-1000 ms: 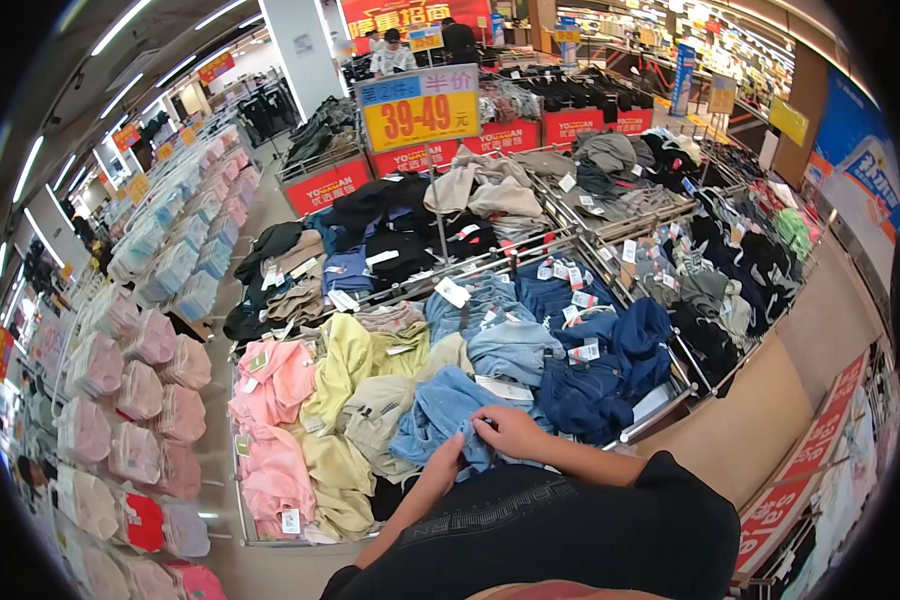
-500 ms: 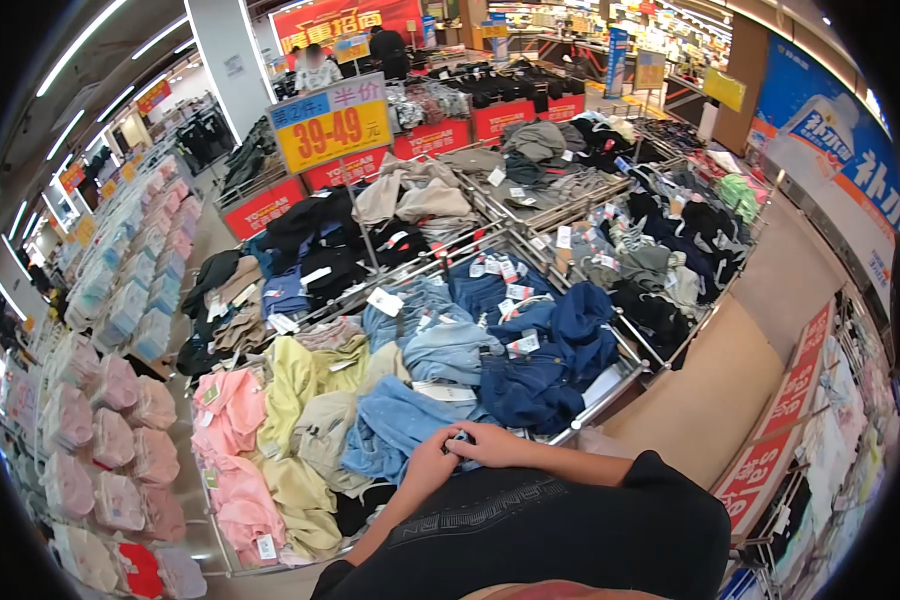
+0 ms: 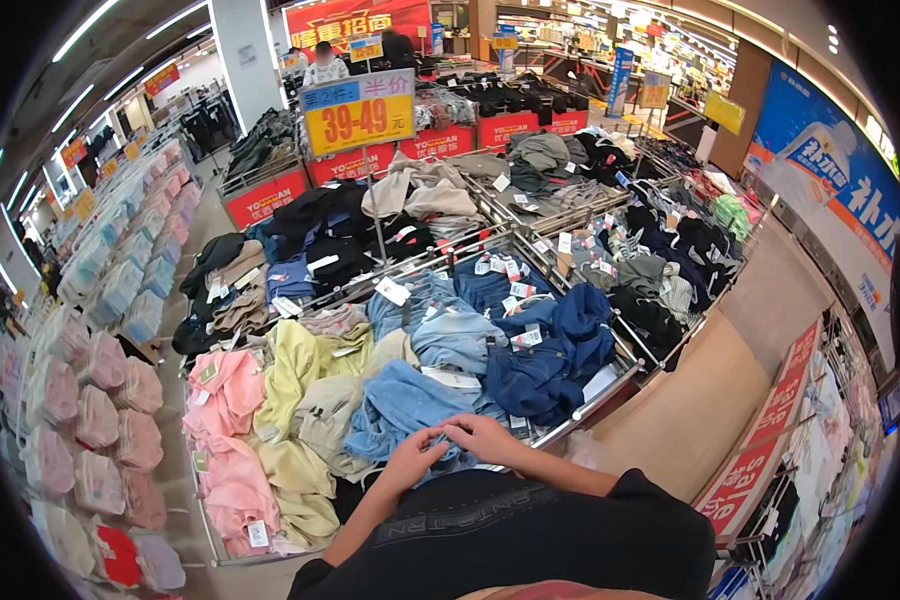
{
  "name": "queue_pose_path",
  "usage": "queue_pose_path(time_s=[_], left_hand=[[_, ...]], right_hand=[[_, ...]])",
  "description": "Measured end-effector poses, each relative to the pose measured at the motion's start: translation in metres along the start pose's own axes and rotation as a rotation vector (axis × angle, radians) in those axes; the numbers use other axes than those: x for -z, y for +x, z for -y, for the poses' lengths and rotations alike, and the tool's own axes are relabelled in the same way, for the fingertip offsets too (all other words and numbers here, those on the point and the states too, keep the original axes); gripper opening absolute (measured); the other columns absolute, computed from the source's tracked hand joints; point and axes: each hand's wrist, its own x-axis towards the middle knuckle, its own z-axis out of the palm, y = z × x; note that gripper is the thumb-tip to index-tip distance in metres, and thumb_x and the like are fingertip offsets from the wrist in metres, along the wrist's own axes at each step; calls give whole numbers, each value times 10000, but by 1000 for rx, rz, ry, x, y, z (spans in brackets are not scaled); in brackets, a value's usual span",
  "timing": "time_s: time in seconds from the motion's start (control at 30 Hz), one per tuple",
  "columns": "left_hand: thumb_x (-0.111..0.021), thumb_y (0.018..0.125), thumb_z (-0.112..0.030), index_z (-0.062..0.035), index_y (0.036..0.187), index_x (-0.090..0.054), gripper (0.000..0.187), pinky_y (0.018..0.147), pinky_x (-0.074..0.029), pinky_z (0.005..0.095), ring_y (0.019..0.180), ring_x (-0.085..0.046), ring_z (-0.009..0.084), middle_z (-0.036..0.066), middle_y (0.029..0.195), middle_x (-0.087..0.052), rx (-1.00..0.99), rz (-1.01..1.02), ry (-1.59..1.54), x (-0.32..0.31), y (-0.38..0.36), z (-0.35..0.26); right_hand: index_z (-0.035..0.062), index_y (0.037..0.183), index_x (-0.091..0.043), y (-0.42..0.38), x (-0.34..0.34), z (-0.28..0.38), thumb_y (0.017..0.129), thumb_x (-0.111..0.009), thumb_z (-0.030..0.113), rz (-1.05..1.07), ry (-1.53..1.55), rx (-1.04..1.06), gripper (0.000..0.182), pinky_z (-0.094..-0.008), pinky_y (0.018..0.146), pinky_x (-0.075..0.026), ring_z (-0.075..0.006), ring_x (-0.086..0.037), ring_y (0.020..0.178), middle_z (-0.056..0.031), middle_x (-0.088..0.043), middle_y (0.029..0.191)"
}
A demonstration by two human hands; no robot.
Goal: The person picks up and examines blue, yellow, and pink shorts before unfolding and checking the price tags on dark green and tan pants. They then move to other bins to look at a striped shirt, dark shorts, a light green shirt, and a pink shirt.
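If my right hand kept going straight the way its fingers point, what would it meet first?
Probably your left hand: the right hand points left across the light blue denim garment, fingertips nearly meeting; depth is unclear.

Both hands on light blue garment (image 3: 402,405) at near edge of bin (image 3: 580,412). Left hand (image 3: 413,458) and right hand (image 3: 483,436) pinch fabric, fingertips nearly touching. Dark jeans (image 3: 545,375) just right, yellow tops (image 3: 300,365) left, pink tops (image 3: 225,390) further left. Price sign (image 3: 358,112) behind, w/ 39-49.

Left hand (image 3: 410,462) and right hand (image 3: 482,436) together, fingertips pinching (forearms bare)
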Motion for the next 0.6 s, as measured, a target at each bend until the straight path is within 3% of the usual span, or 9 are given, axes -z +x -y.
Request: queue_pose_path(time_s=[0.1,0.2,0.3,0.4,0.5,0.6], left_hand=[[-657,982,-220,-21,1324,-612,398,777,-458,231,898,-573,68,11,1069,-672,76,23,-76,26,-20,10],[-656,971,-218,-23,1341,-615,420,854,-453,254,980,-567,87,21,1129,-664,147,57,-233,48,-42,16],[-643,968,-196,-15,1348,-610,422,834,-443,239,948,-559,77,-3,1103,-659,169,21,-278,67,-60,31],[-619,973,-165,-21,1356,-601,410,774,-462,230,874,-566,61,-16,1037,-646,207,40,-380,81,-75,36],[-600,975,-138,-26,1370,-579,412,731,-461,229,820,-557,50,-33,976,-623,189,124,-473,94,-79,48],[-613,958,-131,-28,1335,-580,392,681,-431,226,768,-526,44,-43,905,-589,111,198,-486,100,-75,58]], right_hand=[[44,1209,-694,2,-32,2,1018,-597,301,-37,31,-7,335,-272,730,-486,-99,-601,805,-36,-694,914],[36,1200,-693,1,-60,11,1023,-591,294,-5,95,-51,330,-257,709,-473,-77,-570,783,-11,-668,881],[32,1214,-681,0,-89,16,1029,-588,282,-10,104,-32,325,-247,692,-458,-65,-548,775,7,-650,868],[19,1200,-679,5,-111,5,1023,-594,276,-32,56,-22,323,-272,758,-498,-108,-620,854,-60,-718,972],[33,1233,-664,6,-122,13,1041,-580,265,-38,73,10,313,-228,672,-428,-52,-516,767,35,-621,882],[28,1232,-661,7,-125,21,1042,-579,263,-29,66,1,312,-224,673,-425,-51,-515,769,33,-619,882]])
